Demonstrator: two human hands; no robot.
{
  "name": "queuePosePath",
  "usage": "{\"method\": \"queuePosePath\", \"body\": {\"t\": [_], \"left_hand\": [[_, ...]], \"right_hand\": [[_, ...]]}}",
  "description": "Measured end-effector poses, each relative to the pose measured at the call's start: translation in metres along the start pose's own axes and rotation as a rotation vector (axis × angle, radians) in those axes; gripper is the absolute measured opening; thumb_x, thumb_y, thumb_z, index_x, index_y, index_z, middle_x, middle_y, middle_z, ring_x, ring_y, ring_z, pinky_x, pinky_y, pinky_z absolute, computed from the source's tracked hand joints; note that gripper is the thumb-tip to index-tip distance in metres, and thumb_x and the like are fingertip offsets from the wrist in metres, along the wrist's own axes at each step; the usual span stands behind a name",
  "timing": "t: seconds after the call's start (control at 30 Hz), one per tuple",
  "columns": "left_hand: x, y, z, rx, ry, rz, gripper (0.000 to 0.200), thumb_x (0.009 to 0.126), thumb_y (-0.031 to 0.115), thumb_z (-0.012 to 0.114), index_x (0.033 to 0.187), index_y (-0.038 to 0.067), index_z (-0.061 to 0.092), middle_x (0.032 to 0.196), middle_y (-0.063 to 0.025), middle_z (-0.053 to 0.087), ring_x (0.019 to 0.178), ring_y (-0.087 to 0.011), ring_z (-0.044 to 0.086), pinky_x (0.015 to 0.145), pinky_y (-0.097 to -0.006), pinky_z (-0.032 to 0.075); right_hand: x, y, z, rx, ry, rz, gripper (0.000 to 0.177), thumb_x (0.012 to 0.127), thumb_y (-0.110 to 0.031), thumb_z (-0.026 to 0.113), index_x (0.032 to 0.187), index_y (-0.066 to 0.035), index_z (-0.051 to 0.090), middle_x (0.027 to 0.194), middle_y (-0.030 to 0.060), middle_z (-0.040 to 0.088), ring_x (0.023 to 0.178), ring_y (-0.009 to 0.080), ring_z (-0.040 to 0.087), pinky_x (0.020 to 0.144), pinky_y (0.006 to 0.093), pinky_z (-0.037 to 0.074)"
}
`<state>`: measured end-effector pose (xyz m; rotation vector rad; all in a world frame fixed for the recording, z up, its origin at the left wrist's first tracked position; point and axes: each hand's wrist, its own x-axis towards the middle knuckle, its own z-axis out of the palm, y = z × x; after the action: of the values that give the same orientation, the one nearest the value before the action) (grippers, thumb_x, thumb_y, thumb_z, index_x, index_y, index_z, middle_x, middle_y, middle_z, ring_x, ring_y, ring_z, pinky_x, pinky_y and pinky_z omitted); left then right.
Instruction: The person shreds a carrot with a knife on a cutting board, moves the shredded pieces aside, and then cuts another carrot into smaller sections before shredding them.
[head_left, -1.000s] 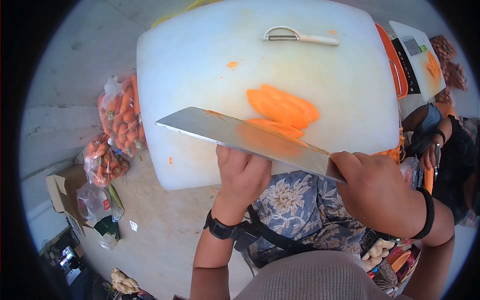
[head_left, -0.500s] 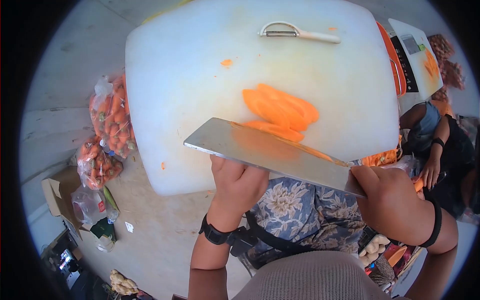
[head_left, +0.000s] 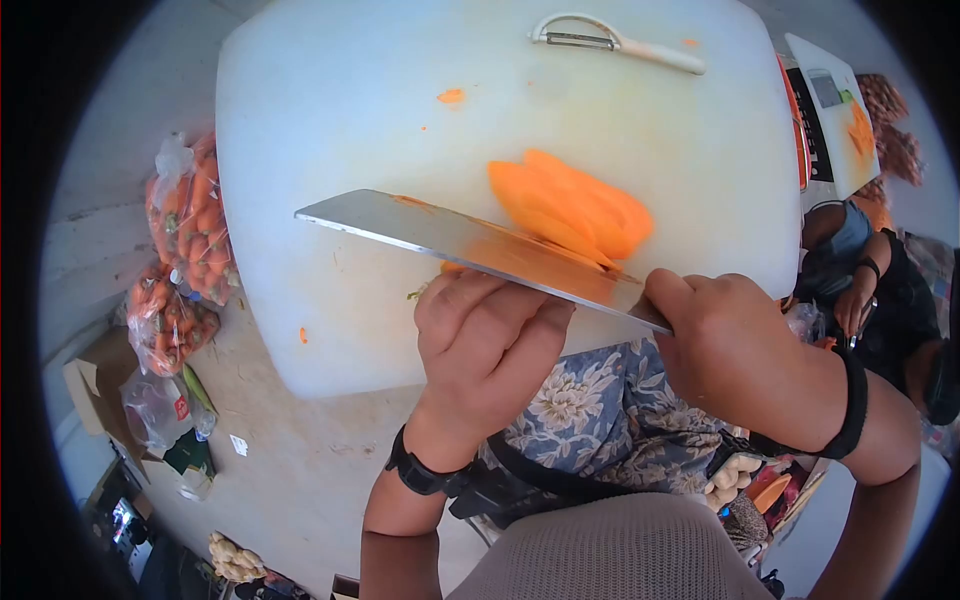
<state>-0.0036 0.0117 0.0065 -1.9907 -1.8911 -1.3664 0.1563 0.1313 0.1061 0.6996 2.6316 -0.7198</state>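
Observation:
My right hand (head_left: pixel 745 345) is wrapped round the handle end of a wide cleaver (head_left: pixel 460 237), whose blade reaches left across the white cutting board (head_left: pixel 330 130). Orange residue streaks the blade. Just below the blade, my left hand (head_left: pixel 490 330) has its fingers curled over a carrot (head_left: pixel 452 267); only an orange bit and a green stem end show, the rest hidden by hand and blade. Beyond the cleaver's edge lie overlapping carrot slices (head_left: pixel 575 205), slightly blurred. A white peeler (head_left: pixel 620 45) rests near the board's far edge.
Bags of carrots (head_left: pixel 195 225) stand on the floor to the left, near a cardboard box (head_left: pixel 90 375). At right, another person's hand (head_left: pixel 853 305) holds something I cannot make out, below a second cutting board (head_left: pixel 845 130). Small orange scraps (head_left: pixel 450 96) dot my board.
The cleaver has shifted left and its blade is turned more edge-on. My left hand has moved slightly right, and a carrot end now shows beside it. The view has shifted a little.

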Motion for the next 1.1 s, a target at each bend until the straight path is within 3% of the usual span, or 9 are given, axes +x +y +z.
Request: {"method": "queuePosePath", "body": {"t": [0.27, 0.37, 0.8, 1.1], "left_hand": [[-0.002, 0.005, -0.001, -0.031, -0.016, -0.12, 0.016, 0.066, 0.004, 0.073, 0.082, 0.007, 0.07, 0.093, -0.0037, 0.061, 0.095, -0.0237, 0.056, 0.081, -0.0399, 0.046], [-0.001, -0.001, -0.002, 0.065, -0.008, -0.003, 0.016, 0.068, 0.004, 0.072, 0.083, 0.007, 0.07, 0.093, -0.0042, 0.061, 0.094, -0.0239, 0.056, 0.082, -0.0403, 0.046], [-0.003, 0.006, -0.006, 0.087, -0.031, -0.032, 0.023, 0.066, -0.002, 0.067, 0.088, 0.003, 0.071, 0.095, -0.0079, 0.06, 0.092, -0.0286, 0.055, 0.081, -0.0392, 0.045], [-0.012, 0.005, -0.007, 0.112, -0.075, -0.04, 0.026, 0.069, -0.005, 0.063, 0.092, 0.002, 0.07, 0.109, -0.0127, 0.062, 0.098, -0.0325, 0.056, 0.085, -0.0412, 0.044]], "right_hand": [[0.012, 0.0, 0.019, 0.034, 0.145, -0.014, 0.014, 0.074, 0.0, 0.061, 0.085, 0.002, 0.054, 0.067, 0.0183, 0.062, 0.062, 0.0355, 0.063, 0.058, 0.0423, 0.051], [0.009, 0.004, 0.01, 0.001, 0.112, -0.009, 0.012, 0.074, -0.001, 0.061, 0.085, 0.002, 0.054, 0.067, 0.018, 0.062, 0.062, 0.0349, 0.063, 0.058, 0.0425, 0.051], [-0.038, -0.008, 0.002, -0.002, 0.194, -0.117, 0.014, 0.074, -0.003, 0.06, 0.087, 0.0, 0.054, 0.067, 0.0129, 0.059, 0.058, 0.0296, 0.062, 0.054, 0.0381, 0.05], [-0.044, -0.01, 0.0, 0.006, 0.176, -0.102, 0.014, 0.076, -0.005, 0.06, 0.087, -0.002, 0.054, 0.066, 0.0107, 0.058, 0.056, 0.0285, 0.061, 0.052, 0.0378, 0.05]]}}
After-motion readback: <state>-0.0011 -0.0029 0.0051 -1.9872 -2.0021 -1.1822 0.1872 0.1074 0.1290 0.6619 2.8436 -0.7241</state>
